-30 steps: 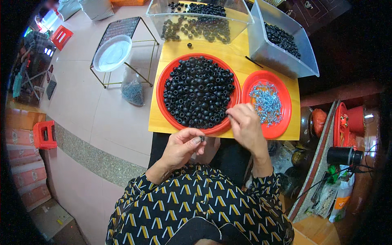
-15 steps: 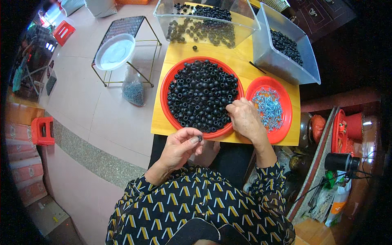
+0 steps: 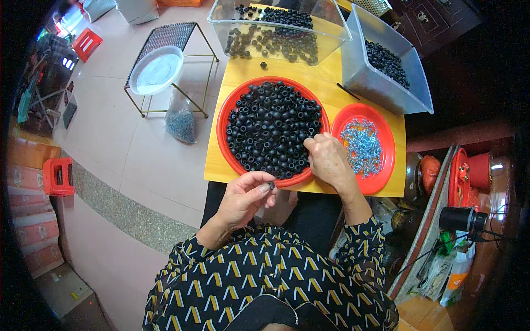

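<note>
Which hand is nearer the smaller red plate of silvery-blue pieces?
Right. The right hand is beside the left edge of the smaller red plate; the left hand is farther left, by the larger red tray's near rim, pinching a black bead.

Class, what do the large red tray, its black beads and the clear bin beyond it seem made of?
Large red tray: probably glossy plastic; rim catches light. Black beads: perhaps plastic or wood, satin; soft highlights. Clear bin: likely smooth plastic; its wall is see-through.
</note>
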`<state>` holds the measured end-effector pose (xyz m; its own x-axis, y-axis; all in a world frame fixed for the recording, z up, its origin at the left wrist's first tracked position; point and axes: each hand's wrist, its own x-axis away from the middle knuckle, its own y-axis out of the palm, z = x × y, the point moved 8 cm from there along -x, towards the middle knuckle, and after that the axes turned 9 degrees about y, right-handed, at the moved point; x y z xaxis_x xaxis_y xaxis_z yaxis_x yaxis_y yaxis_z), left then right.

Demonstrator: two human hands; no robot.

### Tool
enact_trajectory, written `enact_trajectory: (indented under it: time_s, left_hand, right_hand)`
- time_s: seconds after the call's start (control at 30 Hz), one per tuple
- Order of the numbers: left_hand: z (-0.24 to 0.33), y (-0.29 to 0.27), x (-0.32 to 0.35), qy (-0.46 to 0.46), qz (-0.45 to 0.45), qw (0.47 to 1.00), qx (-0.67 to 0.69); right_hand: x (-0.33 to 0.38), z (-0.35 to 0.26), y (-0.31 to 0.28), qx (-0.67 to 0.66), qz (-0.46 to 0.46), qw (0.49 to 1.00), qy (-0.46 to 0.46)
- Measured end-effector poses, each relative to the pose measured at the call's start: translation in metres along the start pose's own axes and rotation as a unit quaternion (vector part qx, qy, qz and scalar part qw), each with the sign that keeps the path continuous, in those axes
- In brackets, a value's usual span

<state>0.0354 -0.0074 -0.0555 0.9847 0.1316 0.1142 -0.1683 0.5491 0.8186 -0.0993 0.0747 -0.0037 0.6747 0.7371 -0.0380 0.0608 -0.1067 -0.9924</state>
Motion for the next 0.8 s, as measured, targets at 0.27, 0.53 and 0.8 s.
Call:
enact_trajectory:
  time_s: [0.27,0.53,0.8]
  left_hand:
    - [-0.003,0.003,-0.002,-0.009,-0.004,1.000,-0.006]
    - [-0.003,0.004,-0.003,-0.010,-0.006,1.000,0.003]
    - [-0.004,0.011,-0.005,-0.010,-0.019,0.999,0.049]
  right_hand:
    - [0.002,0.002,-0.004,-0.009,0.033,0.999,0.002]
    - [0.012,0.013,-0.018,-0.142,0.076,0.987,0.010]
    - [0.048,0.010,0.022,-0.822,-0.133,0.522,0.188]
